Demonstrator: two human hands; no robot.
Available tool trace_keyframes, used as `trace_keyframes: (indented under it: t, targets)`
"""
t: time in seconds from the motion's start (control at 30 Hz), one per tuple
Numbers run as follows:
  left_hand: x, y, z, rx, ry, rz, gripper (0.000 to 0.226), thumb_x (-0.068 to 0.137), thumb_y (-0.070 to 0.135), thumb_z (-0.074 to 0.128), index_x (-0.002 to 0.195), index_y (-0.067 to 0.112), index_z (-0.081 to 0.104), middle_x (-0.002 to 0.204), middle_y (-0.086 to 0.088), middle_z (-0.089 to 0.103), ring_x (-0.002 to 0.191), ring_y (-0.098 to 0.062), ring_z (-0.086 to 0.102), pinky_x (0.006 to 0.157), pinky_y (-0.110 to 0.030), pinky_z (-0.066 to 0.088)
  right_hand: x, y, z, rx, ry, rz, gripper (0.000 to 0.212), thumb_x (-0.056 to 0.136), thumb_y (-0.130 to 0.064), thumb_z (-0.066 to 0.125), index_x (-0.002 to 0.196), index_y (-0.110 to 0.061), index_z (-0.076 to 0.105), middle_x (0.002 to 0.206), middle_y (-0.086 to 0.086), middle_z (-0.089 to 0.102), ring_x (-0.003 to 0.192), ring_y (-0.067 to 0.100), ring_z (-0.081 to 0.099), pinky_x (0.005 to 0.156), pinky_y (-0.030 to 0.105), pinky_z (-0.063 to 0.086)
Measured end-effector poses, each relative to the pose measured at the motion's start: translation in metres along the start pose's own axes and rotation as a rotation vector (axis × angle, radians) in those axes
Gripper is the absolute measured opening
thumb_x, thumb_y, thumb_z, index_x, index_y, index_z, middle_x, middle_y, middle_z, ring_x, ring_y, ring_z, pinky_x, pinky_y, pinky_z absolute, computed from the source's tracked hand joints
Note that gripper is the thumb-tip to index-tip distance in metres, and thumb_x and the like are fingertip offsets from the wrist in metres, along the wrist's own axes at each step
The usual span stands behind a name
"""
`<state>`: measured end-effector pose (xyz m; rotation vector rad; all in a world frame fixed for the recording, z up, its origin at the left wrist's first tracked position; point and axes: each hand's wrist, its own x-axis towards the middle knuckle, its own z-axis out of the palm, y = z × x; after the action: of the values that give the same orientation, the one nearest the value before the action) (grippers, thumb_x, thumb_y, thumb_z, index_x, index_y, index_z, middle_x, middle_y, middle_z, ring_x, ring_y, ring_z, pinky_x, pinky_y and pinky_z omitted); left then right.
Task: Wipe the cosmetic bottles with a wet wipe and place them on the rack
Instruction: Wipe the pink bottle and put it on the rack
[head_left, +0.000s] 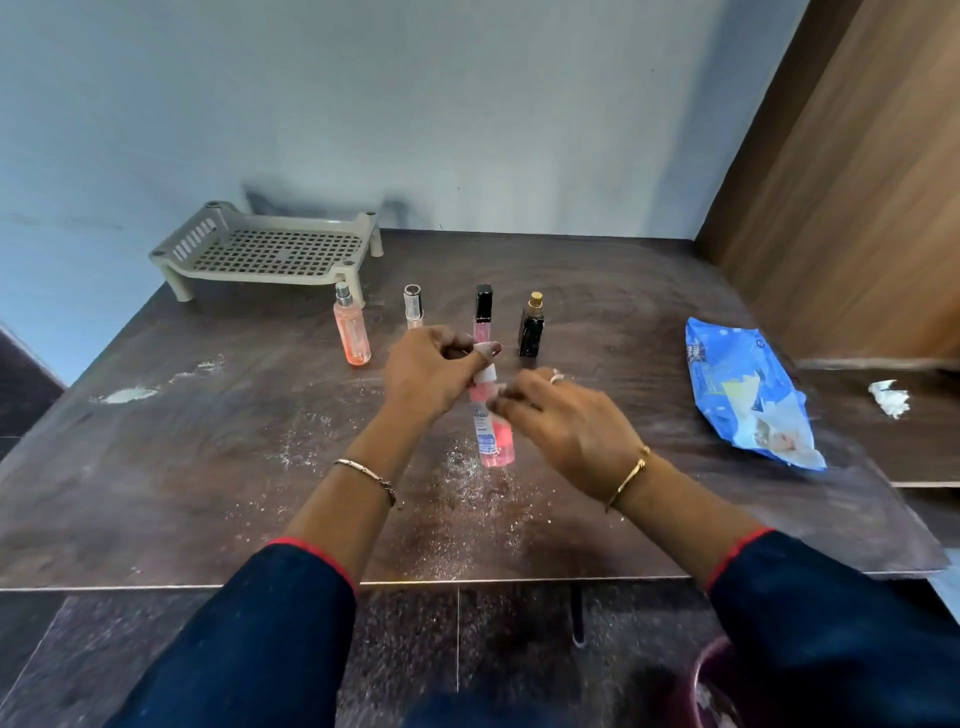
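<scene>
Pink clear plastic spray bottle (491, 441), white label, near upright; left hand (426, 374) pinches its white top, right hand (566, 421) blurred beside its middle, grip unclear.

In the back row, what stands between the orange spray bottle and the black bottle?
Two slim bottles, seen from the head camera: a silver-capped clear bottle and a black-capped pink bottle, bases hidden behind the left hand.

A dark wood-grain bench (649, 291) stands against a pale blue wall (415, 104), with a brown wooden panel (857, 208) at right. White powder (124, 396) lies on its left side. A maroon container (701, 686) shows near right.
</scene>
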<state>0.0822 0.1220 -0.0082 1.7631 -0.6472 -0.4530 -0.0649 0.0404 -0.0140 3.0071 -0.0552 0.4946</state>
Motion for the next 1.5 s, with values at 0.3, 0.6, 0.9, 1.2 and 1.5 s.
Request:
trace_keyframes:
  t: [0.3, 0.6, 0.9, 1.2, 1.5]
  targets:
    - [-0.018, -0.01, 0.0, 0.057, 0.021, 0.084, 0.019, 0.076, 0.027, 0.078, 0.066, 0.024, 0.062, 0.073, -0.008, 0.069, 0.077, -0.028, 0.07, 0.079, -0.047, 0.058, -0.033, -0.029, 0.019, -0.164, 0.024, -0.185, 0.023, 0.087, -0.014, 0.045, 0.089, -0.013, 0.068, 0.09, 0.003, 0.063, 0.062, 0.02, 0.058, 0.04, 0.031, 0.048]
    - [-0.034, 0.0, -0.005, 0.072, -0.087, 0.099, 0.021, 0.08, 0.019, 0.074, 0.096, 0.006, 0.069, 0.094, -0.015, 0.071, 0.09, -0.028, 0.069, 0.085, -0.043, 0.057, -0.009, -0.019, 0.003, -0.153, 0.285, 0.009, 0.017, 0.077, -0.002, 0.068, 0.088, -0.015, 0.07, 0.084, 0.003, 0.066, 0.071, 0.024, 0.06, 0.047, 0.031, 0.047]
    - [-0.025, -0.005, -0.009, 0.016, -0.119, 0.046, 0.021, 0.085, 0.013, 0.069, 0.104, 0.004, 0.067, 0.103, -0.018, 0.069, 0.095, -0.03, 0.068, 0.087, -0.043, 0.056, -0.032, -0.035, 0.027, -0.38, 0.041, -0.366, 0.02, 0.082, -0.013, 0.049, 0.088, -0.015, 0.069, 0.097, 0.002, 0.064, 0.072, 0.015, 0.059, 0.04, 0.025, 0.047]
    - [-0.023, -0.007, -0.021, -0.027, -0.267, 0.053, 0.023, 0.092, 0.005, 0.056, 0.113, -0.003, 0.062, 0.099, -0.014, 0.065, 0.083, -0.016, 0.062, 0.071, -0.023, 0.057, -0.003, -0.016, 0.014, -0.164, 0.234, -0.21, 0.022, 0.079, -0.001, 0.068, 0.1, -0.008, 0.068, 0.093, 0.012, 0.063, 0.064, 0.027, 0.059, 0.044, 0.034, 0.051]
    - [-0.02, -0.012, -0.023, -0.059, -0.261, 0.066, 0.012, 0.088, 0.006, 0.063, 0.083, 0.017, 0.064, 0.08, 0.002, 0.067, 0.073, -0.006, 0.063, 0.061, -0.017, 0.053, -0.026, -0.036, 0.034, -0.237, 0.115, -0.391, 0.014, 0.082, -0.009, 0.06, 0.093, -0.008, 0.068, 0.093, 0.008, 0.062, 0.066, 0.02, 0.057, 0.038, 0.028, 0.047]
